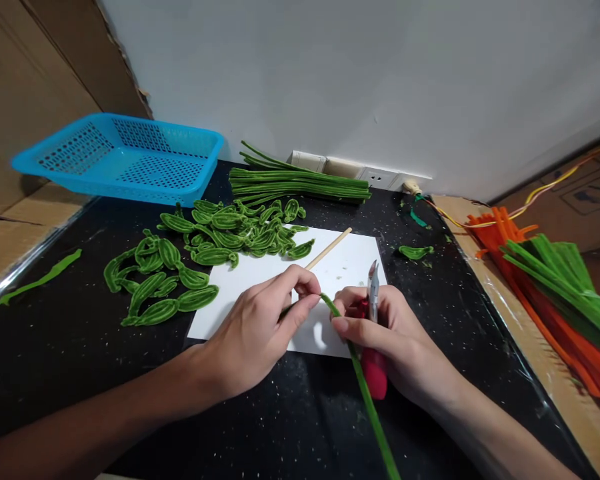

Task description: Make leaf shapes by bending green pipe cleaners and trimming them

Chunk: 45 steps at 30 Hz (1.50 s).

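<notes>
A long green pipe cleaner (pixel 373 407) runs from my fingertips down past the lower edge of the view. My left hand (pixel 260 327) is closed, thumb and forefinger pinching its upper end. Just right of it, my right hand (pixel 395 333) grips the same stem between thumb and forefinger. Tucked in that palm are red-handled cutters (pixel 375 373), their metal jaws pointing up. Beneath both hands lies a white sheet (pixel 365 257). A thin wooden stick (pixel 330 248) slants over it, its lower end hidden behind my left hand; whether the hand touches it I cannot tell.
Several leaf shapes of looped green pipe cleaner (pixel 225 237) are heaped left of the sheet; one leaf (pixel 416 252) lies apart at right. Behind are a bundle of green stems (pixel 300 185), a power strip (pixel 377 177) and a blue basket (pixel 150 163). Orange stems (pixel 535 307) lie far right.
</notes>
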{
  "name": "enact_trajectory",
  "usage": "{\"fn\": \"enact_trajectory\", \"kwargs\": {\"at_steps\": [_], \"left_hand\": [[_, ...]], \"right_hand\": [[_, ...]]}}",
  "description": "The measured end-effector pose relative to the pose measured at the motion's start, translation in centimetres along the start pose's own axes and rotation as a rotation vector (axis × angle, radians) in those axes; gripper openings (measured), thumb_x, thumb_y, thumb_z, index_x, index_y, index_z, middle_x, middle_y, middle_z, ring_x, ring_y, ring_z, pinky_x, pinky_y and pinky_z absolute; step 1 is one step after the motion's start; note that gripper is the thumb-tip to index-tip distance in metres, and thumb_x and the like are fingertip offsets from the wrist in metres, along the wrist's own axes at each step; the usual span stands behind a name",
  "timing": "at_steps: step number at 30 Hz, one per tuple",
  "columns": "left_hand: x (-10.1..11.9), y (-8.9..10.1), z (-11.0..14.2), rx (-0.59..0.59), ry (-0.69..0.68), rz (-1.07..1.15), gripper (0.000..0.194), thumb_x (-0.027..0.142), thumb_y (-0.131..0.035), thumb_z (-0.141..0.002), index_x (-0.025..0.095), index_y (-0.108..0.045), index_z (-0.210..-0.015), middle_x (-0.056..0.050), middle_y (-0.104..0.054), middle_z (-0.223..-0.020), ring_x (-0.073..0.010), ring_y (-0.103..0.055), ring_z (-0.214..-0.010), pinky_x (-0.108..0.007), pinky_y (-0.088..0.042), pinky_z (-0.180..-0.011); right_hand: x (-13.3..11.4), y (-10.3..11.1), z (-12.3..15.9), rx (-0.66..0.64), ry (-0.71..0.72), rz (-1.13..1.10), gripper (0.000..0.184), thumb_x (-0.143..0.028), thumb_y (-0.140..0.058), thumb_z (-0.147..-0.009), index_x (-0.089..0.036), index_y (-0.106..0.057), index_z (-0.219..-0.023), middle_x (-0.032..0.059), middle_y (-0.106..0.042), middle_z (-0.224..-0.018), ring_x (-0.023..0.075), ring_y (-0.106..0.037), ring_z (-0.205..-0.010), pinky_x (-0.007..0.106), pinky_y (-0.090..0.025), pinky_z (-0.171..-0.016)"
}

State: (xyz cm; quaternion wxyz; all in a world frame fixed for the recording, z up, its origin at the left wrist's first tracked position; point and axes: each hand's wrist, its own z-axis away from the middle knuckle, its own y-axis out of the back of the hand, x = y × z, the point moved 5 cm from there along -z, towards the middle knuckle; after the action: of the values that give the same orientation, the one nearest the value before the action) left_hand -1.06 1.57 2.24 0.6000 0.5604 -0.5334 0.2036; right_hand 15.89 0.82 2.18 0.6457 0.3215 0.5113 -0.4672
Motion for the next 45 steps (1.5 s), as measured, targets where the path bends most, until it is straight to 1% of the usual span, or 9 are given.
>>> {"fn": "enact_trajectory", "kwargs": {"at_steps": [4, 8, 12, 17, 21, 25, 30, 40, 45], "left_hand": [[0.7, 0.7, -0.2, 0.056, -0.189, -0.171, 0.008, 0.014, -0.057, -0.104, 0.021, -0.057, -0.107, 0.002, -0.064, -0.095, -0.0099, -0.059, -0.078, -0.023, -0.041, -0.066], [1.4, 0.7, 0.0, 0.031, -0.390, -0.379, 0.007, 0.011, -0.054, -0.105, 0.016, -0.057, -0.109, 0.000, -0.063, -0.094, -0.0111, -0.057, -0.073, -0.026, -0.039, -0.061], [1.7, 0.6, 0.2, 0.005, -0.535, -0.527, 0.007, 0.011, -0.052, -0.106, 0.015, -0.058, -0.109, -0.001, -0.064, -0.089, -0.0143, -0.058, -0.070, -0.030, -0.040, -0.062], [1.8, 0.6, 0.3, -0.112, -0.573, -0.451, 0.016, 0.005, -0.049, -0.103, 0.016, -0.060, -0.107, -0.001, -0.065, -0.086, -0.0157, -0.060, -0.072, -0.030, -0.041, -0.064], [2.0, 0.7, 0.1, -0.170, -0.487, -0.200, 0.018, 0.001, -0.052, -0.100, 0.017, -0.060, -0.101, 0.001, -0.066, -0.085, -0.0116, -0.058, -0.069, -0.025, -0.041, -0.063], [2.1, 0.7, 0.0, -0.145, -0.356, 0.024, 0.008, 0.011, -0.058, -0.103, 0.018, -0.061, -0.100, 0.002, -0.068, -0.089, -0.0089, -0.061, -0.074, -0.020, -0.045, -0.069], [1.7, 0.7, 0.1, -0.055, -0.257, -0.056, 0.005, 0.014, -0.060, -0.103, 0.019, -0.061, -0.103, 0.003, -0.068, -0.090, -0.0091, -0.059, -0.072, -0.022, -0.043, -0.065], [2.0, 0.0, 0.7, -0.128, -0.548, -0.524, 0.018, 0.005, -0.049, -0.100, 0.015, -0.063, -0.099, -0.001, -0.063, -0.080, -0.0169, -0.055, -0.067, -0.033, -0.037, -0.061], [3.2, 0.2, 0.9, -0.056, -0.813, -0.771, 0.020, 0.010, -0.052, -0.102, 0.017, -0.065, -0.088, 0.001, -0.061, -0.071, -0.0170, -0.049, -0.060, -0.036, -0.028, -0.054]], "right_hand": [[-0.3, 0.7, 0.0, 0.004, -0.058, 0.116, 0.029, -0.040, -0.081, -0.081, -0.019, -0.063, -0.073, -0.0064, -0.049, -0.049, 0.0074, -0.041, -0.041, 0.024, -0.025, -0.044], [-1.8, 1.6, 0.0, 0.075, 0.015, 0.293, 0.029, -0.037, -0.084, -0.075, -0.018, -0.064, -0.066, -0.0039, -0.053, -0.049, 0.0083, -0.044, -0.041, 0.024, -0.029, -0.043], [-2.5, 2.1, 0.3, 0.070, 0.036, 0.375, 0.020, -0.029, -0.079, -0.078, -0.018, -0.066, -0.068, -0.0041, -0.053, -0.045, 0.0093, -0.044, -0.038, 0.024, -0.029, -0.040], [-3.1, 2.1, 0.8, 0.014, 0.151, 0.497, 0.011, -0.013, -0.073, -0.075, -0.018, -0.068, -0.068, -0.0052, -0.051, -0.052, 0.0066, -0.040, -0.044, 0.022, -0.030, -0.043], [-2.8, 2.1, 0.8, -0.066, 0.127, 0.425, 0.008, -0.015, -0.075, -0.077, -0.018, -0.070, -0.070, -0.0050, -0.052, -0.055, 0.0063, -0.044, -0.044, 0.021, -0.032, -0.042], [-2.0, 1.9, 0.6, -0.158, 0.020, 0.287, 0.014, -0.018, -0.079, -0.076, -0.017, -0.067, -0.072, -0.0077, -0.046, -0.054, 0.0067, -0.045, -0.039, 0.020, -0.034, -0.039], [-1.7, 1.0, 0.5, -0.154, 0.014, 0.315, 0.018, -0.015, -0.074, -0.076, -0.017, -0.059, -0.067, -0.0078, -0.046, -0.053, 0.0061, -0.043, -0.043, 0.020, -0.032, -0.042], [-1.7, 0.1, 0.6, -0.199, 0.036, 0.377, 0.013, -0.012, -0.063, -0.070, -0.018, -0.054, -0.063, -0.0079, -0.040, -0.055, 0.0061, -0.028, -0.052, 0.022, -0.025, -0.046], [-2.2, 0.7, 0.4, -0.164, 0.063, 0.381, 0.011, -0.013, -0.062, -0.070, -0.018, -0.057, -0.063, -0.0082, -0.038, -0.053, 0.0059, -0.027, -0.049, 0.023, -0.022, -0.044]]}}
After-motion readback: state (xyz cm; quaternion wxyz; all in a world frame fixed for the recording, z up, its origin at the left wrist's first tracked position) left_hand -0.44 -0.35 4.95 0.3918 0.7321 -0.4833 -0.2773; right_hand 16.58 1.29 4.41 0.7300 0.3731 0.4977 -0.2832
